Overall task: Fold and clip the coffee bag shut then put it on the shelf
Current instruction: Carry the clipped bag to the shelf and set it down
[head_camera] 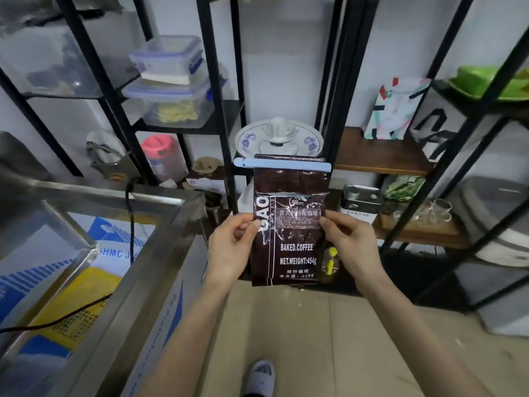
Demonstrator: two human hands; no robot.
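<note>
Coffee bag (289,224) hanging upright at frame center, pale blue clip (282,164) clamping its folded top; left hand (232,247) and right hand (352,245) fingers pinching its side edges before black shelf (226,110).

Inspector A: Arms?
Inspector B: Both forearms bare to the near edge of the frame; no sleeves, watch or bands seen. Left hand (229,247) and right hand (353,245) ungloved, no rings visible, nails short and plain.
Inspector A: Footwear?
Inspector B: One pale grey-blue slipper (261,375), rounded closed toe, at the near edge.
</note>
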